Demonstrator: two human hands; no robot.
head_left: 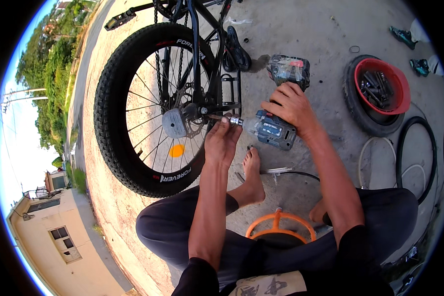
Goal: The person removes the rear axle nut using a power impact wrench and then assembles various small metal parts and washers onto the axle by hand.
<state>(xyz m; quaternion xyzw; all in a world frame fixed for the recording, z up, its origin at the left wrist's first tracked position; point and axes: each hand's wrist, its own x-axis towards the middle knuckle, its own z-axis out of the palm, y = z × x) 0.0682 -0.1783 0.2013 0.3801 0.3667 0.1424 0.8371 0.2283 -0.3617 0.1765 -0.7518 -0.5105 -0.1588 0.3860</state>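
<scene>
My right hand [292, 109] is wrapped round the grip of a cordless impact driver [276, 132], its battery [290, 71] on the far side of the hand. The tool's nose points left at a bicycle's rear axle area. At the nose, the fingers of my left hand [221, 144] are closed round a shiny metal socket [236, 121]. A thin rod reaches from there toward the bolt [203, 111] on the frame; whether it touches is unclear. Beside the bolt is a grey rounded cover [174, 123] at the hub of the fat-tyred wheel [114, 140].
At the right, a red basin [405, 93] of dark metal parts rests on a tyre [352, 106]. Hoses and a black tube [433, 143] lie nearby. An orange round frame [278, 215] stands between my legs. A dark shoe [238, 49] is beyond the bicycle; another person's feet [419, 66] show far right.
</scene>
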